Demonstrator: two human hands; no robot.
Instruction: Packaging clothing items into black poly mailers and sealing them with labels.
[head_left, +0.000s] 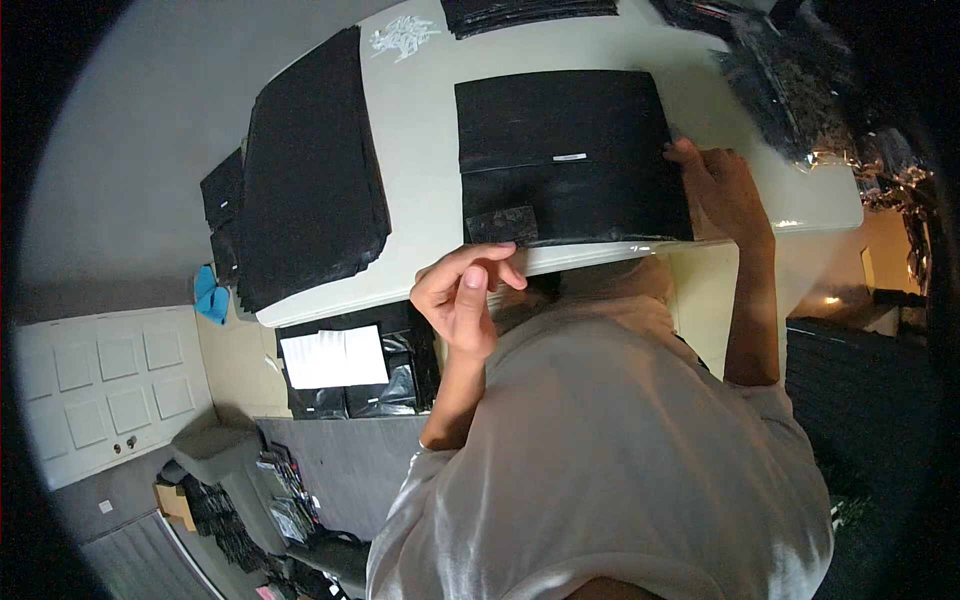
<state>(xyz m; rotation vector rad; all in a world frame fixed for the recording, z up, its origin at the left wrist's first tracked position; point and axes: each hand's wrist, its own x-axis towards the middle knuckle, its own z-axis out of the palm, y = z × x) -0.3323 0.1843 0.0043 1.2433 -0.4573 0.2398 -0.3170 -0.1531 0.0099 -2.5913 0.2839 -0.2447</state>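
A flat black folded piece (575,120) lies on the white table in front of me. It has a seam across it, a small white label (570,157) on that seam, and a shiny rectangular patch (503,224) at its near left corner. My right hand (722,190) is closed at its right edge, thumb over the top; the fingers under the edge are hidden. My left hand (465,295) is raised by the table's front edge, just below the patch. Its fingers are bent and apart with nothing in them, the fingertips close to the piece's near edge.
A tall stack of black sheets (310,170) stands on the left of the table (415,150). Small white strips (405,37) and another black stack (530,14) lie at the back. Shiny black plastic (790,80) fills the far right. White papers (333,357) rest on black packages below left.
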